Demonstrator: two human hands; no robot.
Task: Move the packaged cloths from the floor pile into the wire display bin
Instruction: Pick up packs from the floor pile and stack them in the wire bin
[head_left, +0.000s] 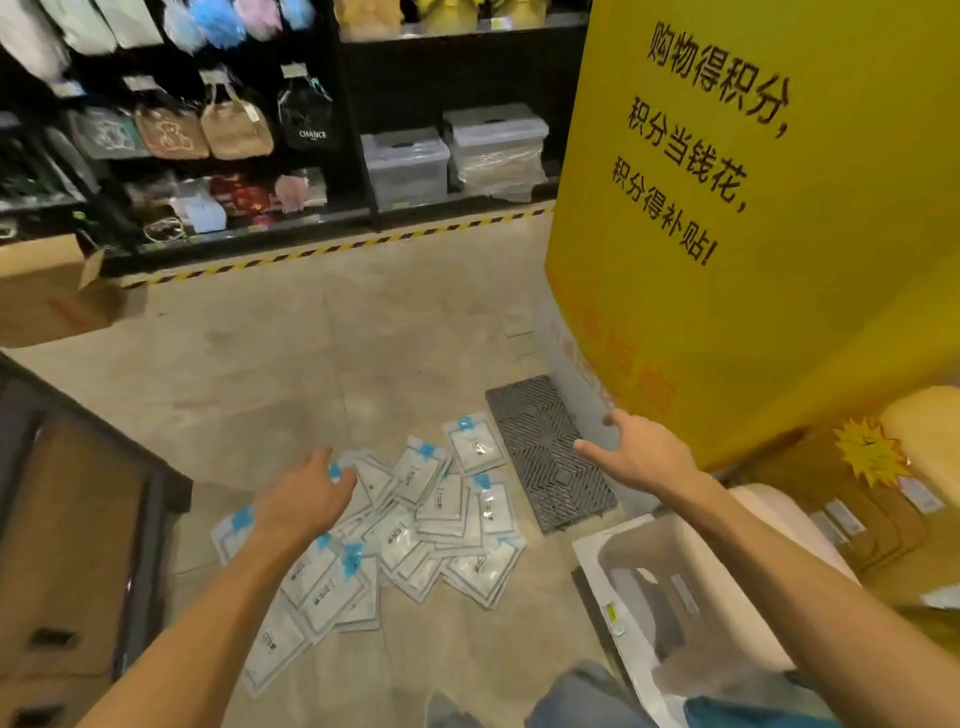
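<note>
On floor ahead: packs (415, 525) piled loose, none lifted.
Left hand (306, 499) low over pile's left side, fingers relaxed, gripping nothing, contact with top pack unclear. Right hand (636, 452) spread flat, empty, over grey mat (550, 457) just right of pile. No wire bin in view, so count already moved unknown. Judged early or mid-task: whole visible heap left to shift. White stool (660, 577) near right; yellow pillar (753, 208) behind.
</note>
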